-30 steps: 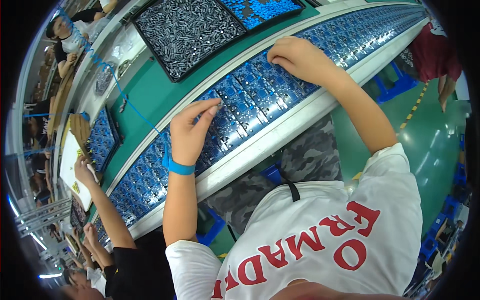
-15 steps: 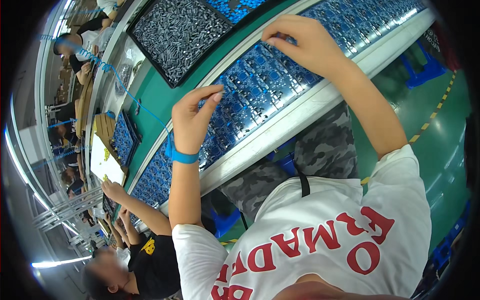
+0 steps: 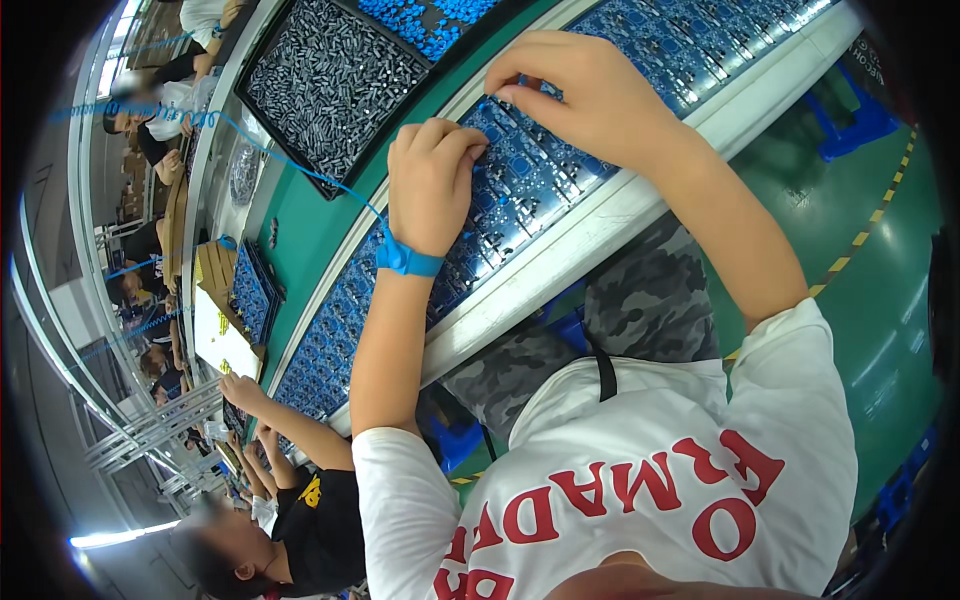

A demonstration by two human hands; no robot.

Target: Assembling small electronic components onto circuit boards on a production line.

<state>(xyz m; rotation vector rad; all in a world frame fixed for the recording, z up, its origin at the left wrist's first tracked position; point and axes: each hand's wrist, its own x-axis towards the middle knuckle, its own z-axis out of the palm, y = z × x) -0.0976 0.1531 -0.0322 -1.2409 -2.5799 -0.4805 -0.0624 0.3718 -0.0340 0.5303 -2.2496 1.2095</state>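
Over a row of blue circuit boards (image 3: 535,215), both my hands work close together. My left hand (image 3: 430,190) is closed, its fingers curled and the thumb and fingertips pressed together just above the boards. Anything in that pinch is hidden. Around the left wrist sits a blue strap (image 3: 408,262) with a blue cord (image 3: 300,168) running off to the upper left. My right hand (image 3: 590,100) lies farther right and farther off, thumb and forefinger pinched near the boards' far edge. Whatever it holds is too small to name. Tiny blue parts dot the boards below the fingertips.
Beyond the boards, a black tray (image 3: 282,146) holds many dark cylindrical components (image 3: 325,85); blue components (image 3: 435,25) lie beside them. A white rail (image 3: 540,265) edges the near side. At the left, a co-worker's hand (image 3: 243,392) reaches toward a white box (image 3: 212,335) with yellow parts.
My left hand has moved away from me and to the right, closer to my right hand, with its fingers more curled. My right hand has shifted slightly left.
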